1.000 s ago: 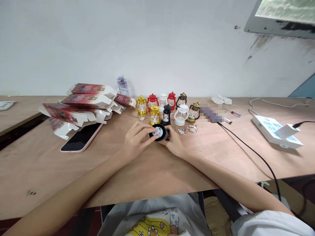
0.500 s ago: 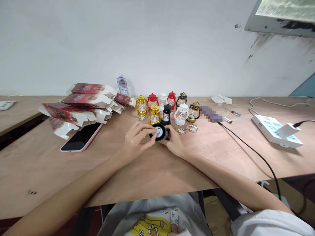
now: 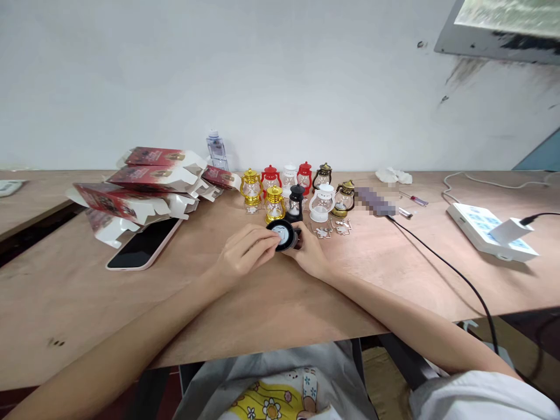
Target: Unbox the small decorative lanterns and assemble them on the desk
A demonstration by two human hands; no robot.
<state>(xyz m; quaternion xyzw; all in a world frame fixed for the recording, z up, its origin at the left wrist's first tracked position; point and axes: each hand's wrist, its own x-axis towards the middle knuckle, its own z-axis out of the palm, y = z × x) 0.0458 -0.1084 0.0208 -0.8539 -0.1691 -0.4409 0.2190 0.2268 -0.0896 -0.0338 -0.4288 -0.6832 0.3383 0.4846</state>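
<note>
A black lantern (image 3: 281,234) is tipped so that its round underside, with a pale disc inside a black rim, faces me. My right hand (image 3: 308,251) wraps round its right side and holds it above the table. At the left edge of the rim, my left hand (image 3: 249,249) has its fingers pinched together; whether anything is between the fingertips is too small to tell. Just behind stand several small lanterns, among them a gold one (image 3: 274,205), a black one (image 3: 296,203) and a white one (image 3: 322,203). Small metal frames (image 3: 322,231) lie to the right.
Flattened red and white boxes (image 3: 153,181) are piled at the left, partly over a phone (image 3: 142,248). A bottle (image 3: 217,150) stands by the wall. To the right are a screwdriver (image 3: 419,201), crumpled tissue (image 3: 394,175) and a power strip (image 3: 490,232) with a black cable.
The fingers of my left hand have drawn closer together at the lantern's rim, and the small pale piece seen between them before is no longer visible. My right hand keeps its hold.
</note>
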